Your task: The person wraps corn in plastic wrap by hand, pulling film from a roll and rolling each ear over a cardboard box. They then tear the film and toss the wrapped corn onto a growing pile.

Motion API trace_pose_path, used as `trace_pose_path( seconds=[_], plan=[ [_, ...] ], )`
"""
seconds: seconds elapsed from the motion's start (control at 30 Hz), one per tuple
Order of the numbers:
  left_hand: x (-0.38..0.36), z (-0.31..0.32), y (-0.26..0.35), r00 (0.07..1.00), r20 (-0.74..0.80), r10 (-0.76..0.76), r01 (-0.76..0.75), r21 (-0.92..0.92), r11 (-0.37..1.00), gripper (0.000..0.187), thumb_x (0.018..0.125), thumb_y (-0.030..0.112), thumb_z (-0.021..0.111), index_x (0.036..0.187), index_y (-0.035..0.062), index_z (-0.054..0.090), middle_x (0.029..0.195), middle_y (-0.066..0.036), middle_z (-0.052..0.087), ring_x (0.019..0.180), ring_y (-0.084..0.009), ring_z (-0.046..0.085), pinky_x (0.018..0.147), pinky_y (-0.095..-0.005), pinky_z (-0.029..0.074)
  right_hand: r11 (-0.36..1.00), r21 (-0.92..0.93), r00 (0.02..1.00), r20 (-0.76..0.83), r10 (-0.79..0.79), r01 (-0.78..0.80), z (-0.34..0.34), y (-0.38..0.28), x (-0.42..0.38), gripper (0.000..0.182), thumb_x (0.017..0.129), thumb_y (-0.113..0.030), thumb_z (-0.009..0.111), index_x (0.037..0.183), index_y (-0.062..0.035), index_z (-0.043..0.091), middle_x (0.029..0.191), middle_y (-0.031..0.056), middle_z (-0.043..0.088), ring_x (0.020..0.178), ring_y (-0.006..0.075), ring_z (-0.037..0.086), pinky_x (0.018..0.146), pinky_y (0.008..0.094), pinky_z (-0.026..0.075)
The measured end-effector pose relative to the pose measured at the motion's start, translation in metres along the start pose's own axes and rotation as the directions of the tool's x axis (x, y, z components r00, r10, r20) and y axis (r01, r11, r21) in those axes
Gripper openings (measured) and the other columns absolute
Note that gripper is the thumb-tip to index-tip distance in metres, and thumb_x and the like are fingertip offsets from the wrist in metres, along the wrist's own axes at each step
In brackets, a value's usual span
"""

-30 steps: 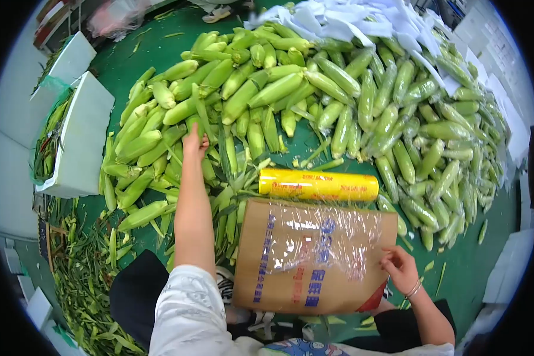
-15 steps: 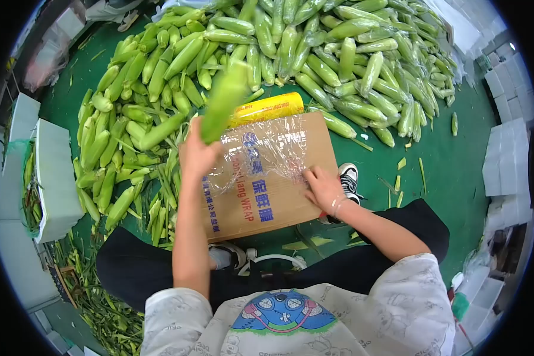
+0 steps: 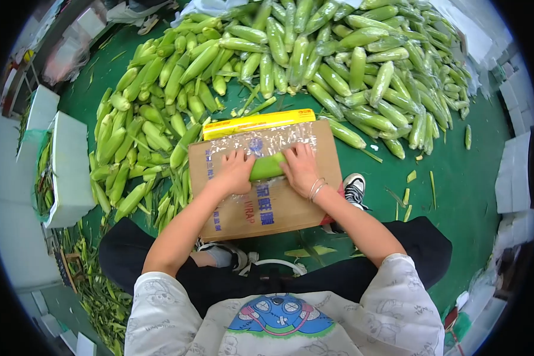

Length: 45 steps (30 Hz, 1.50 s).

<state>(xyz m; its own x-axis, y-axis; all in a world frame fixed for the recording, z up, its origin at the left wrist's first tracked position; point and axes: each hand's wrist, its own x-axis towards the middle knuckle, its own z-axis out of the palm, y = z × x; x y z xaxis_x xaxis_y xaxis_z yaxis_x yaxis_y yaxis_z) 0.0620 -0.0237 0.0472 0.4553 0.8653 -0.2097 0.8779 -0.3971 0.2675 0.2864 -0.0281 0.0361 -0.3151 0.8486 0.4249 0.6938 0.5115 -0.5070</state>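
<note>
A green ear of corn [image 3: 267, 167] in its husk lies crosswise over a cardboard box [image 3: 228, 216] printed with blue and red lettering. My left hand [image 3: 236, 172] is closed over its left end and my right hand [image 3: 302, 169] over its right end, so both tips are covered. Under and beyond the corn, clear plastic wrap [image 3: 279, 135] is spread on the cardboard. It reaches toward a yellow cling wrap carton [image 3: 258, 123] at the box's far edge.
Unwrapped corn [image 3: 154, 139] is heaped at the left, film-wrapped corn [image 3: 374, 89] at the far right. A white foam box [image 3: 71, 172] stands at the left, near stripped husks [image 3: 104, 296]. My shoe [image 3: 355, 190] is beside the cardboard; husk scraps [image 3: 411, 176] litter the green floor.
My left hand has brought the corn down from above the box's left side onto the wrap. My right hand has shifted from the wrap's near right corner to the corn's right end.
</note>
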Motion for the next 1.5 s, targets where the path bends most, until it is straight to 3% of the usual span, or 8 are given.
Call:
trace_pose_path(
  seconds=[0.13,0.33,0.53,0.67,0.87,1.13,1.33,1.5],
  plan=[
    [-0.039,0.000,0.017,0.860,-0.429,-0.276,0.201,-0.213,0.956,0.059,0.069,0.020,0.074,0.118,0.0016,0.047,0.112,-0.023,0.047,0.108,-0.0385,0.045,0.092,-0.0456,0.039,0.923,-0.295,0.963,0.180,-0.201,0.248,0.003,0.010,0.030,0.050,0.084,-0.049,0.060,0.103,-0.0029,0.055,0.095,0.0162,0.058,0.092,0.0325,0.056,0.080,0.0400,0.046],
    [-0.089,0.030,-0.039,0.869,-0.323,-0.375,0.353,-0.129,0.927,0.019,0.083,0.023,0.060,0.082,0.0049,0.064,0.071,-0.015,0.063,0.058,-0.0391,0.058,0.057,-0.0441,0.048,0.995,-0.051,0.842,0.537,-0.048,0.089,-0.004,0.026,0.038,0.063,0.082,-0.061,0.057,0.118,-0.0092,0.054,0.099,0.0171,0.059,0.089,0.0336,0.061,0.073,0.0418,0.051],
    [-0.045,-0.046,-0.018,0.879,0.063,-0.473,0.234,-0.920,0.313,0.017,0.080,0.009,0.054,0.069,0.0009,0.065,0.060,-0.014,0.060,0.055,-0.0158,0.057,0.056,-0.0398,0.048,0.957,-0.039,0.808,0.547,-0.219,0.286,-0.011,-0.016,-0.028,0.057,0.083,-0.055,0.060,0.121,-0.0130,0.054,0.097,0.0146,0.056,0.084,0.0323,0.059,0.071,0.0413,0.049],
    [-0.009,0.031,0.009,0.998,-0.060,0.013,-0.041,-0.502,0.864,0.016,0.085,0.014,0.057,0.076,0.0019,0.062,0.061,-0.012,0.058,0.059,-0.0252,0.060,0.065,-0.0409,0.048,0.999,-0.048,0.834,0.552,0.012,0.018,-0.009,-0.044,-0.073,0.051,0.083,-0.049,0.062,0.118,-0.0127,0.057,0.100,0.0162,0.053,0.092,0.0330,0.056,0.079,0.0448,0.046],
    [-0.007,0.009,-0.001,0.983,-0.179,0.047,-0.130,-0.486,0.864,0.035,0.088,0.022,0.057,0.117,0.0026,0.053,0.107,-0.024,0.058,0.097,-0.0386,0.058,0.087,-0.0446,0.045,0.932,-0.284,0.971,0.021,0.240,-0.224,0.028,-0.012,0.003,0.024,0.080,-0.021,0.062,0.097,-0.0040,0.063,0.108,0.0176,0.051,0.106,0.0368,0.045,0.091,0.0432,0.036],
    [0.000,0.047,-0.001,0.933,-0.324,0.156,-0.088,0.214,0.973,0.085,0.068,0.053,0.073,0.125,-0.0050,0.047,0.108,-0.014,0.056,0.096,-0.0290,0.054,0.087,-0.0395,0.044,0.951,0.137,0.614,0.787,0.065,-0.276,0.076,0.022,0.067,0.046,0.098,-0.043,0.036,0.120,-0.0119,0.062,0.119,0.0202,0.061,0.113,0.0354,0.056,0.102,0.0421,0.040],
    [-0.063,0.066,0.063,0.996,-0.013,-0.083,0.073,-0.359,0.931,0.079,0.080,0.069,0.057,0.104,-0.0062,0.056,0.076,-0.016,0.064,0.072,-0.0324,0.064,0.068,-0.0436,0.052,0.998,0.054,0.581,0.812,-0.048,0.007,0.045,-0.013,0.003,0.073,0.096,-0.053,0.038,0.146,-0.0014,0.027,0.150,0.0178,0.031,0.139,0.0327,0.029,0.112,0.0427,0.026],
    [-0.146,0.094,0.071,0.465,0.804,0.371,0.737,-0.584,0.340,0.074,0.091,0.066,0.044,0.111,-0.0026,0.061,0.092,-0.013,0.066,0.087,-0.0222,0.062,0.080,-0.0337,0.050,0.973,-0.013,0.715,0.680,-0.159,0.229,0.046,-0.022,-0.026,0.077,0.094,-0.054,0.039,0.148,-0.0027,0.020,0.152,0.0174,0.026,0.143,0.0305,0.020,0.114,0.0442,0.019]
  ],
)
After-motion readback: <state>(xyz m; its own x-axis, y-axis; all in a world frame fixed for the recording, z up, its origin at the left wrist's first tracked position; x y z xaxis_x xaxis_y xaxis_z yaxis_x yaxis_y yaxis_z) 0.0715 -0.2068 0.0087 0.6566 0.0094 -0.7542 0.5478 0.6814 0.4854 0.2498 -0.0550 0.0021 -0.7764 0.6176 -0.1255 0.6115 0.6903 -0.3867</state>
